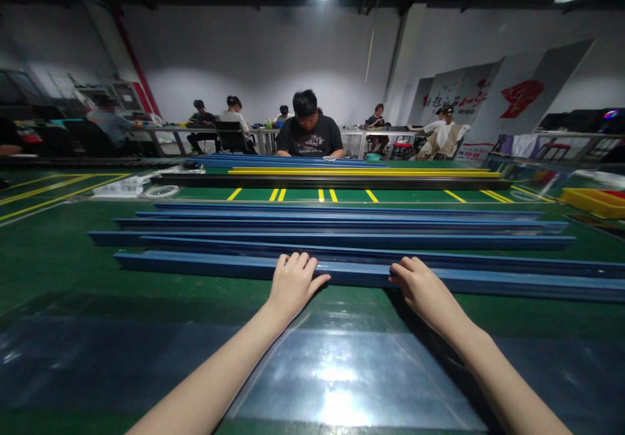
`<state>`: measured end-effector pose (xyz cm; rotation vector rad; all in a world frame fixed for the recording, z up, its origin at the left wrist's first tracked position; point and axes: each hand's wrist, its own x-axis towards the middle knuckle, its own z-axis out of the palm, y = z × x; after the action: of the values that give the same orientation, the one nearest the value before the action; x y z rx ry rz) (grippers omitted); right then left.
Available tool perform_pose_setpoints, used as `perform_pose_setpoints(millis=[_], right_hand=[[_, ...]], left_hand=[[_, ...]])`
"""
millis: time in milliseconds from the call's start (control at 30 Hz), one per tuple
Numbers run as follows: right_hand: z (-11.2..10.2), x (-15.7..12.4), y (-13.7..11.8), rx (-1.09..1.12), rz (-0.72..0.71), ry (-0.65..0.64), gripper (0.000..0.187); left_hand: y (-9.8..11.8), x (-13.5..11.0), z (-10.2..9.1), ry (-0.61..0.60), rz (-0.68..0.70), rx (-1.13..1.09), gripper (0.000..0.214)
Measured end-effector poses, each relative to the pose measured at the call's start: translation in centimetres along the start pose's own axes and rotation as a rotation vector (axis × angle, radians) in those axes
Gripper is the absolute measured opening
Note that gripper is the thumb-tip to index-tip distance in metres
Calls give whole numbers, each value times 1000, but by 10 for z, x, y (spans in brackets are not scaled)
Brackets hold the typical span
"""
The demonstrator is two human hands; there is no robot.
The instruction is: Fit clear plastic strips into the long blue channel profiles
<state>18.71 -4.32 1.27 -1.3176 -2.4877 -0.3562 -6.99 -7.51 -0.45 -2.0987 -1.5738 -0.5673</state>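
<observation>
The nearest long blue channel (pixel 359 273) lies crosswise on the green table, its groove facing up. My left hand (pixel 294 280) grips its near wall, with the fingers bent over the top edge and the thumb pointing right along the front. To the right, my right hand (pixel 414 280) holds the same channel, fingers curled over its near edge and the thumb side low. The fingertips of both hands are partly hidden. Just behind, more blue channels (pixel 488 242) lie roughly parallel and close together. Below my hands is a shiny clear sheet (pixel 336 370).
Farther back lie a black bar (pixel 342 182), a yellow strip (pixel 415 173) and more blue lengths. A roll of clear tape (pixel 162 191) is at the left, a yellow tray (pixel 590 202) at the right. A person (pixel 312 135) sits opposite; others sit behind.
</observation>
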Motion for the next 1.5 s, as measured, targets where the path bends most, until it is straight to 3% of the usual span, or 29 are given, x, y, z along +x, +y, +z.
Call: perform_pose_setpoints(millis=[1500], right_hand=[[-3,1,-3,-17,20,-26,19]], left_hand=[[0,1,-1,-29,3,-4,34]])
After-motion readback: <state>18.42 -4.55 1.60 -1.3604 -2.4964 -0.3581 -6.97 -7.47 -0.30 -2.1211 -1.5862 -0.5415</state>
